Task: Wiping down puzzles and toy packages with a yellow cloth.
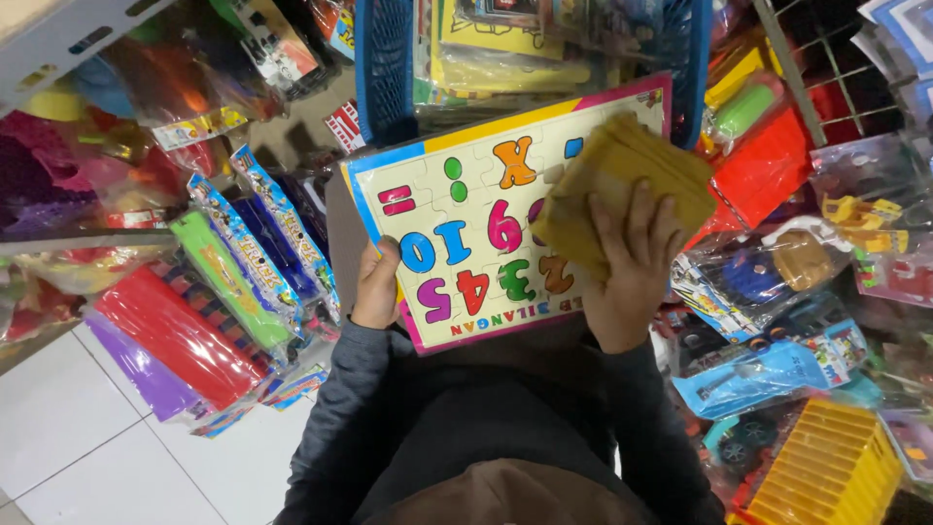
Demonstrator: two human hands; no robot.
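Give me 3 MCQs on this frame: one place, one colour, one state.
1. Where is the blue basket?
A. Above the puzzle board, beyond it
B. On the white floor
C. Under the left sleeve

2. What colour is the cloth?
A. Green
B. Yellow
C. Purple

3. How is the puzzle board held?
A. Lying flat on the floor
B. Hanging from a hook
C. Left hand at its edge, right hand pressing a cloth on it

Answers: 1 A, the basket sits past the puzzle board. 2 B, the folded cloth is yellow. 3 C, the left hand has a grip on the edge and the right hand covers the cloth.
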